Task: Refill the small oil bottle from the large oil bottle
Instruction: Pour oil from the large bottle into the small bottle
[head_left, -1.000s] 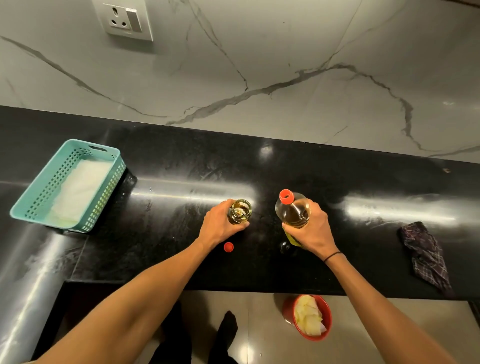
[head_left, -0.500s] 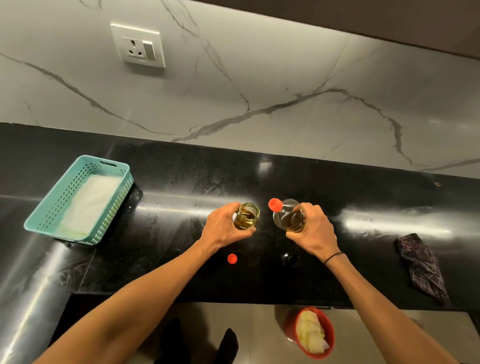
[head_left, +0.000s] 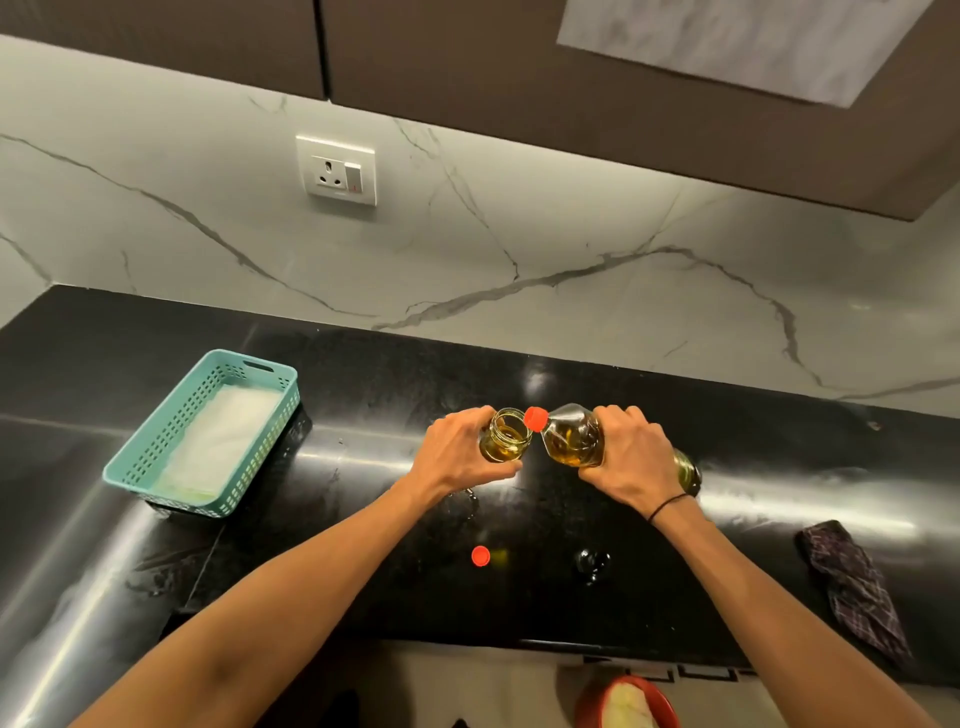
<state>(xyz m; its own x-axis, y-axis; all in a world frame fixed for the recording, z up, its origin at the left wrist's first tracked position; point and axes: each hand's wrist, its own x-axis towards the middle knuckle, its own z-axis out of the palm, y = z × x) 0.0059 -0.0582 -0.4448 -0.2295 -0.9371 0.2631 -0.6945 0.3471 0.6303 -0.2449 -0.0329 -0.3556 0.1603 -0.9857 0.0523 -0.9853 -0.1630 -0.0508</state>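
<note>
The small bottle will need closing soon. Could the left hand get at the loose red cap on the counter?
Probably not right away: the left hand holds the small glass oil bottle. The small red round cap lies uncovered on the black counter.

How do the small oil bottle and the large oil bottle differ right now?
The small oil bottle has an open, capless mouth; the large oil bottle has a red top on its neck. The small one is roughly upright in the left hand; the large one lies tilted in the right hand, neck toward the small one's rim. Both are clear and hold golden oil.
</note>
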